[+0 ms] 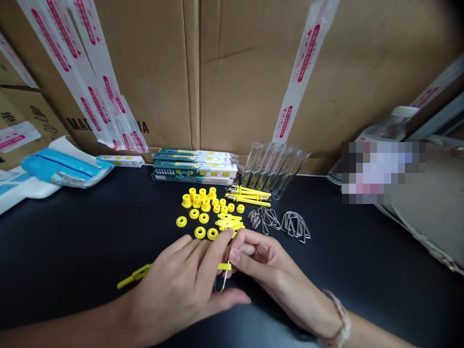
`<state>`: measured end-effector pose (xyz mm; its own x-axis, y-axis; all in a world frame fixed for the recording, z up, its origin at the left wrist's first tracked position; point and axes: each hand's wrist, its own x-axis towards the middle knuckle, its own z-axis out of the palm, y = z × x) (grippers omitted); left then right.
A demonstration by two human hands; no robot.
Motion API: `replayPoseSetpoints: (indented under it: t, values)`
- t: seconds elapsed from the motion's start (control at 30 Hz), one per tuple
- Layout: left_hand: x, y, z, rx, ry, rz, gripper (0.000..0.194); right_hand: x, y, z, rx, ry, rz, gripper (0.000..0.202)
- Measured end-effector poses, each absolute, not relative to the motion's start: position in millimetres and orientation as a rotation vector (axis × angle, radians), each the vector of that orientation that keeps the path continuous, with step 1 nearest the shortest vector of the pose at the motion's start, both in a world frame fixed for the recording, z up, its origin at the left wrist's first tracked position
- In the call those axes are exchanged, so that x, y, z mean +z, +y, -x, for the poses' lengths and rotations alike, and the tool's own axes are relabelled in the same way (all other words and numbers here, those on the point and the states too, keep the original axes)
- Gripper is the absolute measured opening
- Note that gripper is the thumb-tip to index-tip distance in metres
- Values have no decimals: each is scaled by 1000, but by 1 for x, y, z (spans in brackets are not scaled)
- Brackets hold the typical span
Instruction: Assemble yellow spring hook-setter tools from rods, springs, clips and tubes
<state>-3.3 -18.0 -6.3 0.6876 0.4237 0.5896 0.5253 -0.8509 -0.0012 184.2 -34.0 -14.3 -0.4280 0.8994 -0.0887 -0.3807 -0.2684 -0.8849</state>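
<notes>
Several yellow rods with metal bits on them are lying together in front of the clear tubes, so I'd call those at least partly put together. The one I've got looks midway at best. My left hand has its fingers curled over a yellow strip, thumb sticking out away from it; can't really see the grip underneath. My right hand is pinching the top of a bent wire between thumb and finger, right by the strip's tip. No clue from this angle whether it's actually hooked through.

Loads of stuff is loose on the black table, none of it fitted as far as I can tell: flanged yellow caps, rings, flat yellow pieces, springs, wire loops and bigger wire hooks. So, plenty left, I reckon.
</notes>
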Motion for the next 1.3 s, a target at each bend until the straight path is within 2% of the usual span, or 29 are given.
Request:
replayPoseSetpoints:
  t: [0.13, 0.4, 0.57, 0.67, 0.8, 1.0, 1.3]
  values:
    - [-11, -17, 4, -917, -926, 2930, 44, -13, -32, -188, 1779, -1074, 850, 28]
    - [-9, -18, 7, -792, -827, 3183, 7, -13, -29, -191, 1730, -1200, 890, 38]
    - [-9, -26, 5, -659, -1013, 3147, 19, -16, -28, -187, 1694, -1223, 906, 41]
    - [-3, -27, 5, -700, -1153, 3299, 16, -16, -26, -187, 1737, -1221, 873, 40]
    - [9, -19, 8, -710, -1061, 3552, 35, -15, -25, -189, 1809, -1285, 821, 38]
    - [4, -5, 10, -675, -882, 3653, 45, -16, -25, -191, 1802, -1314, 897, 42]
    - [4, -3, 12, -614, -887, 3782, 34, -19, -26, -191, 1782, -1326, 913, 41]
